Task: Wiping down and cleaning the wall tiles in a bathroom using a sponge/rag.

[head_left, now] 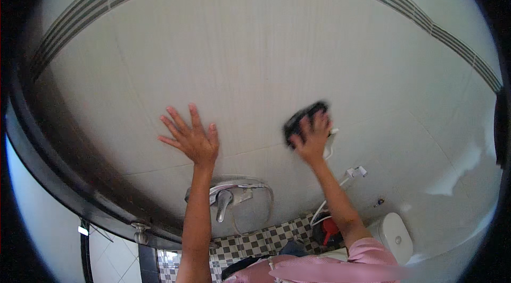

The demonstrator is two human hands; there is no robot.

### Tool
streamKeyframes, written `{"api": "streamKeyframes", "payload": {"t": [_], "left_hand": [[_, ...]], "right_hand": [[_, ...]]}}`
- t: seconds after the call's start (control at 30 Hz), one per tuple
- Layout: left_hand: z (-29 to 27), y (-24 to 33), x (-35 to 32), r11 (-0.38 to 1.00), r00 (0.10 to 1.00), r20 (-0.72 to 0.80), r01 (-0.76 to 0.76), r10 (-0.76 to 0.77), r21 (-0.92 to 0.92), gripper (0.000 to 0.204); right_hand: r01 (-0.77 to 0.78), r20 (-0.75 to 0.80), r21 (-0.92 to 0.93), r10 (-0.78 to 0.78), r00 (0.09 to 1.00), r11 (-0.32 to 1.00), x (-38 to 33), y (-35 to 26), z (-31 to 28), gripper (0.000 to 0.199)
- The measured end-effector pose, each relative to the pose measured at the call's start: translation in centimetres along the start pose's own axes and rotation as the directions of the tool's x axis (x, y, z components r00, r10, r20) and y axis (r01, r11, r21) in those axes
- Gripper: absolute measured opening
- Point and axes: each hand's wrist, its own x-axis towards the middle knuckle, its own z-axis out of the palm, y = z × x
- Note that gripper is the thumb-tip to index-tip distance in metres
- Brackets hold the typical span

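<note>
Flat against the pale tiled wall [250,70], my left hand [194,136] has its fingers spread and holds nothing. To its right, my right hand [314,136] presses a black, oblong scrubber [301,118] to the same wall. Motion blurs that hand and the scrubber, so I cannot make out whether it is a brush or a cloth pad. Its dark edge sticks out above and to the left of the fingers. Below my left hand, behind the forearm, is a chrome shower mixer tap [224,200] with a hose.
Beside my right forearm hangs a white hand sprayer [362,171] with its hose. A white toilet [394,238] stands at the lower right, near a red dipper [330,226]. The floor has checkered tiles [255,243]. A dark door frame [69,176] curves along the left.
</note>
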Motion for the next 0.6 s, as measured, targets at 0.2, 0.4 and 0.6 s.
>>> {"api": "streamKeyframes", "payload": {"t": [0.2,0.4,0.6], "left_hand": [[-0.5,0.1,0.3,0.998,1.000,0.024,0.000,0.001,-0.055,0.059],[-3.5,0.1,0.6,0.935,0.996,0.071,0.069,-0.047,-0.347,0.067],[-6.1,-1.8,0.3,0.939,0.986,0.066,0.166,-0.153,-0.302,0.068]], "right_hand": [[-0.184,-0.364,-0.013,0.166,0.916,0.983,17.6,-4.6,-3.0,0.063],[0.060,-0.133,0.105,-0.046,0.990,0.993,15.1,-15.8,0.7,0.064],[0.404,0.073,0.031,-0.405,0.911,0.914,0.0,-16.7,3.2,0.063]]}}
